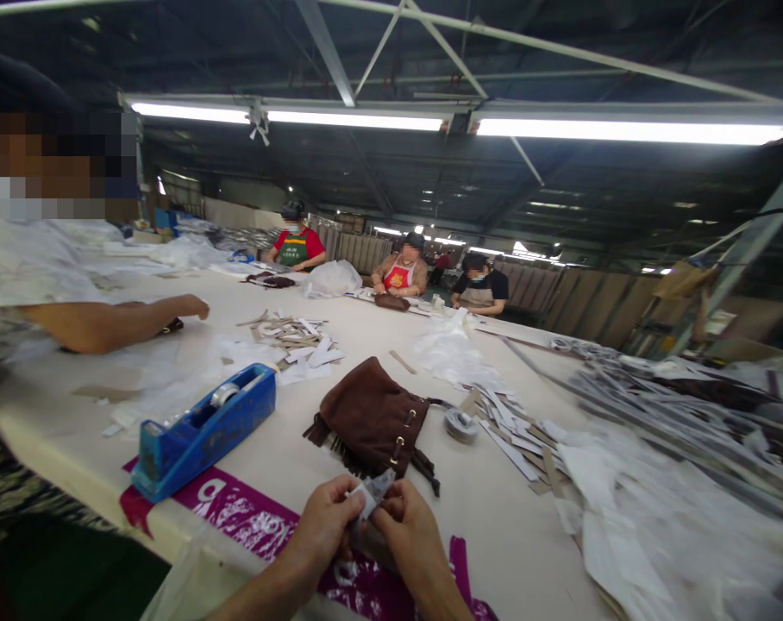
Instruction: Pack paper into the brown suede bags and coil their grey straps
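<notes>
My left hand (323, 526) and my right hand (412, 528) are close together near the table's front edge. Both are closed on a small crumpled piece of white and grey wrapping (373, 493), pinched between thumbs and fingers. Whether it is paper or plastic I cannot tell. Just beyond them lies a brown fringed bag (373, 412) with gold-coloured metal fittings. Beneath and beside the hands, a purple plastic strip with white print (249, 517) runs along the table. To the left, a blue tape dispenser (203, 427) rests partly on that strip.
Cut paper strips (511, 435) and a grey coiled roll (460, 425) lie right of the bag. Another strip pile (301, 336) sits behind it. Thin white sheeting (682, 509) spreads over the right side. A co-worker's arm (120, 321) reaches in from the left; several people work across the table.
</notes>
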Action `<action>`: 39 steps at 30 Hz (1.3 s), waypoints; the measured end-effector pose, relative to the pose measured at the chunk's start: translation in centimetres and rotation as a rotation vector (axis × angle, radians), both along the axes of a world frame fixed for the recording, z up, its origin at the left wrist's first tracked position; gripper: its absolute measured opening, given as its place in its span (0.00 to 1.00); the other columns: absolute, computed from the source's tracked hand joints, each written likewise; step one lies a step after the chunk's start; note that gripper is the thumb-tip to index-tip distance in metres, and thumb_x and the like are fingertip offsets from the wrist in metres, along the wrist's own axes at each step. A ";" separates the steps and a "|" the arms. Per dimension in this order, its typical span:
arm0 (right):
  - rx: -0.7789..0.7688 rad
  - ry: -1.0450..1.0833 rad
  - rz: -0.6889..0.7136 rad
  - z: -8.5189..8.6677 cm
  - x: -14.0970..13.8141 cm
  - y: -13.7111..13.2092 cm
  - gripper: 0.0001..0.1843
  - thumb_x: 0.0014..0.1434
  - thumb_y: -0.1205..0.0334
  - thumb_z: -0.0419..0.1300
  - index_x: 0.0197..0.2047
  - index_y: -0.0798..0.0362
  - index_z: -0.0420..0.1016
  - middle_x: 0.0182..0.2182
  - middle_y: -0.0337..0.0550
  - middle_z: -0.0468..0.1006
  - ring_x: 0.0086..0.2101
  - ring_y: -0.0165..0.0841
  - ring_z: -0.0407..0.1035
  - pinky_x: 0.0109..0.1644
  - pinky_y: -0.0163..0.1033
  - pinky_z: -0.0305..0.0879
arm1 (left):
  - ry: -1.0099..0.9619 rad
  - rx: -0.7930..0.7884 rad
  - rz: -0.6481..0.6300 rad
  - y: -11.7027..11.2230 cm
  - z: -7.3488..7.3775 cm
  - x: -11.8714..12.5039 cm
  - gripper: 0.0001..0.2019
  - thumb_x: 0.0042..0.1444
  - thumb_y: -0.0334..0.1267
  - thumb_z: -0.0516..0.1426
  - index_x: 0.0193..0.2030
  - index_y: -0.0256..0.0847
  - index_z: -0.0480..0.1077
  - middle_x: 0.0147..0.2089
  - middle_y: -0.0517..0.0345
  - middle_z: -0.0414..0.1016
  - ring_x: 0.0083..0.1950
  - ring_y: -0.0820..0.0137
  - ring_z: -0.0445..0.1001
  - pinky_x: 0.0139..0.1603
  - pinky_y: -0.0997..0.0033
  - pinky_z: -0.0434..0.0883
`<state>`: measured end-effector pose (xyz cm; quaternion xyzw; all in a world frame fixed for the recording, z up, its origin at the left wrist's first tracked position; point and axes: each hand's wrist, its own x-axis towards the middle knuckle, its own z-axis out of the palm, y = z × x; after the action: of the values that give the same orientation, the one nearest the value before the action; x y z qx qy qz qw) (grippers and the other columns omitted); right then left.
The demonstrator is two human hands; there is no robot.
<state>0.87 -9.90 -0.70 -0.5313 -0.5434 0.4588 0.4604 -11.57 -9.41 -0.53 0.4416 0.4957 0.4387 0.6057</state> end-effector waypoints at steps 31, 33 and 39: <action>-0.475 0.623 0.314 -3.1 1.7 0.4 0.28 0.37 0.42 0.72 0.30 0.54 0.68 0.11 0.21 0.54 0.11 0.14 0.36 0.12 0.24 0.37 | -0.129 -0.005 -0.015 -0.6 -2.0 0.1 0.24 0.32 0.37 0.57 0.40 0.43 0.54 0.22 0.69 0.67 0.16 0.73 0.66 0.16 0.78 0.60; -0.475 0.619 0.314 -3.1 1.7 0.4 0.28 0.37 0.42 0.72 0.30 0.53 0.68 0.10 0.20 0.52 0.11 0.15 0.36 0.13 0.25 0.37 | -0.196 -0.114 -0.034 -0.7 -1.6 -0.4 0.22 0.32 0.38 0.55 0.39 0.42 0.55 0.22 0.65 0.69 0.18 0.71 0.69 0.16 0.78 0.61; -0.465 0.574 0.315 -2.8 1.5 0.1 0.30 0.37 0.40 0.71 0.35 0.55 0.71 0.10 0.20 0.50 0.12 0.15 0.34 0.13 0.25 0.35 | -0.209 -0.131 0.064 -0.5 -0.2 -1.1 0.19 0.41 0.51 0.51 0.38 0.43 0.56 0.32 0.61 0.72 0.15 0.76 0.66 0.13 0.77 0.61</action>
<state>2.39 -9.82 -3.49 -0.3818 -0.3493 0.7642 0.3849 -12.67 -9.96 -0.74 0.3369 0.4712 0.4682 0.6673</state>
